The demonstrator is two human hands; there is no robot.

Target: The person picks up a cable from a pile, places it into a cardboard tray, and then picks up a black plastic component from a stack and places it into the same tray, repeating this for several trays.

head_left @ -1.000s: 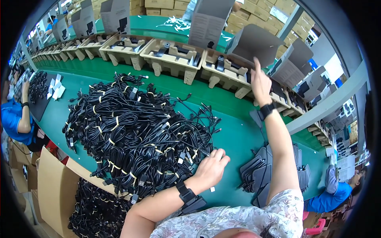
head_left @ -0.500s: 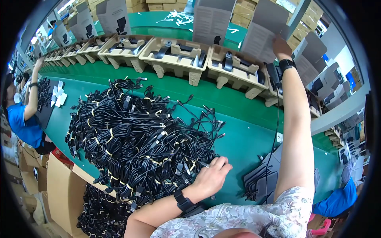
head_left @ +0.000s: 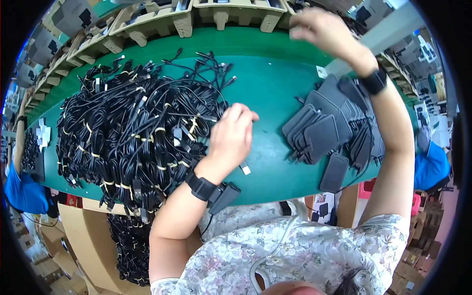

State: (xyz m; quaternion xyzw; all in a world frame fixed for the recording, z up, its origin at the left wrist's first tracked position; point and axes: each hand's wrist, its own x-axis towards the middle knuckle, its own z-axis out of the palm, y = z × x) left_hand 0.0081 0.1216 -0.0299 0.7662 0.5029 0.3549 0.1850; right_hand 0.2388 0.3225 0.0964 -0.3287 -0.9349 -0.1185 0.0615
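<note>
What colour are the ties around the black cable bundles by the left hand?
Yellow ties on the cable bundles, clearest in the head view.

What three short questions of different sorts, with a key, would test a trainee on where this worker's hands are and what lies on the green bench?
1. True or false: the left hand rests at the edge of the pile of black bundled cables.
2. What lies stacked under the right forearm? A) dark grey flat adapters B) white cups C) red boxes
3. Fill in: the right hand is raised toward the row of ____ trays at the far side of the green bench.

Key: 1 true; 2 A, the dark grey flat adapters; 3 cardboard.
</note>
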